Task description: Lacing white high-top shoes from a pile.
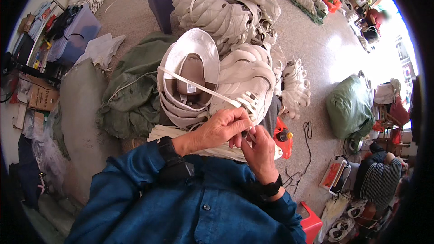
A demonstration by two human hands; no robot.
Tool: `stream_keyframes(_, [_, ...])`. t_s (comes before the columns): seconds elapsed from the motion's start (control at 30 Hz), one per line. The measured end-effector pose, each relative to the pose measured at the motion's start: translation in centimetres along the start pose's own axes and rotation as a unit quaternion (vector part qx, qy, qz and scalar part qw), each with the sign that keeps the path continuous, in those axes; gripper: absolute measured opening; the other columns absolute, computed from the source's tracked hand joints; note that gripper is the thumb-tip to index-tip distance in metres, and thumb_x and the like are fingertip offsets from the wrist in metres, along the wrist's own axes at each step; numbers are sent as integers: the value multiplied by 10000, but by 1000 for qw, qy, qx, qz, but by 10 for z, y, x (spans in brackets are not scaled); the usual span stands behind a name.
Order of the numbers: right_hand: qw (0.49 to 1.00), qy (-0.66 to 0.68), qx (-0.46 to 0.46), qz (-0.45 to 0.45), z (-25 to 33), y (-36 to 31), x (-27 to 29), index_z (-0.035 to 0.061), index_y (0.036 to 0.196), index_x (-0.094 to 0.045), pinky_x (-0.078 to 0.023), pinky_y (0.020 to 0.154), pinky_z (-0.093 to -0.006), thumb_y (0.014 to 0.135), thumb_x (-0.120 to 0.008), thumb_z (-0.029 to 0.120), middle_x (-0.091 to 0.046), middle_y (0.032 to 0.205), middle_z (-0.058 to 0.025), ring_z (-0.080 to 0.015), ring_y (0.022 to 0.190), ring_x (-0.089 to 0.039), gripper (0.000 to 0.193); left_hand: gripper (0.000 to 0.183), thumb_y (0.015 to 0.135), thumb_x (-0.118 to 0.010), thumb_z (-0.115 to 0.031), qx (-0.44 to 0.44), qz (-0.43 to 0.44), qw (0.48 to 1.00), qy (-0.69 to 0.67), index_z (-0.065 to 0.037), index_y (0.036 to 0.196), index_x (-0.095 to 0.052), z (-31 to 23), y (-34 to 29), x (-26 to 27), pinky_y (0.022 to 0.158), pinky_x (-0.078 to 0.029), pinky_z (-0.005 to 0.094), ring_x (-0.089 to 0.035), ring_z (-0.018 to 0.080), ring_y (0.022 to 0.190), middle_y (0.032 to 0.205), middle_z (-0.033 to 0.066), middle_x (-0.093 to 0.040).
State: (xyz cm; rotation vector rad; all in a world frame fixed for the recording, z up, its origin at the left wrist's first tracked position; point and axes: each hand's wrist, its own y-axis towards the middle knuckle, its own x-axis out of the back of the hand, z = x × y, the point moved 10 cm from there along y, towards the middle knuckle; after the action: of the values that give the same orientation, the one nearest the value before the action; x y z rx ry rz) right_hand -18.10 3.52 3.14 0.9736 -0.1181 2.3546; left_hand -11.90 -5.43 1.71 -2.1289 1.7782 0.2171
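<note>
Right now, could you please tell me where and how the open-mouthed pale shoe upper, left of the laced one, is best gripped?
Probably by the far rim of the open-mouthed upper, pinched from above: its mouth faces up, exposing that thin edge. The laced upper crowds its right side, and a pale lace crosses the opening.

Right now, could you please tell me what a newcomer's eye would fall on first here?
Likely the bulky stacks of off-white shoe uppers through the upper centre. Just below, the left hand and right hand meet at a pale lace. At right, a bulging green sack sits on the floor.
</note>
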Motion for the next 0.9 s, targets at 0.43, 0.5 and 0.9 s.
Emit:
stream_keyframes(0.43, [990,-47,90,-102,12,5,14,15,833,-535,-417,812,-425,699,-787,26,-559,1022,-130,-338,935,-535,286,141,894,-720,-143,5,-142,864,483,-55,965,-637,-68,-99,73,612,-499,304,-597,148,702,1002,67,-618])
stream_keyframes(0.5, [990,-51,89,-98,11,3,14,11,891,-559,-419,832,-427,700,-784,24,-560,1041,-142,-341,950,-539,296,166,865,-723,-131,-135,-173,803,554,-54,988,-643,-85,-75,47,665,-514,314,-615,188,761,1063,75,-616])
stream_keyframes(0.9, [989,27,66,-129,10,-1,40,2,1089,-617,-468,933,-417,821,-674,-23,-615,1115,-172,-342,1056,-596,276,240,838,-593,-139,-356,-89,583,725,-28,1043,-652,-80,-13,-21,1052,-406,494,-617,260,995,1037,102,-635])
